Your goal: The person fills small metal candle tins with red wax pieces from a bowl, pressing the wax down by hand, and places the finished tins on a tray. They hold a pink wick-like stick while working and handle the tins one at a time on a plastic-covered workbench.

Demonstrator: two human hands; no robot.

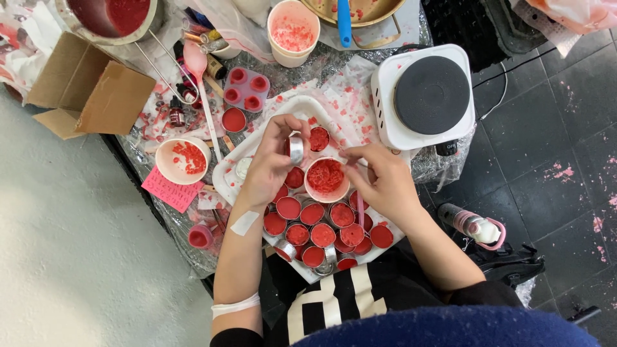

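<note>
Two hands busy over red tins

The left hand point(270, 164) pinches a small silver tin point(295, 149), tipped (open side sideways); the right hand point(379, 180), fingers pinched together, picks beside the cup of red crumbs point(326, 178) at 3 o'clock.

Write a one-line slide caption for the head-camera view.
Left hand holds a small round tin beside a cup of red wax flakes; right hand alongside, above a white tray of filled tins.

I see a white rectangular plastic tray point(226, 168) on the foil-covered worktop point(334, 64), packed with small round metal tins point(313, 234). My left hand point(270, 168) holds one small round metal tin point(295, 150) above it, beside a pale round paper cup point(326, 178). My right hand point(384, 183) touches that cup. A white single-burner hotplate point(427, 96) stands right of the tray; a brown cardboard box point(90, 90) sits far left.
</note>
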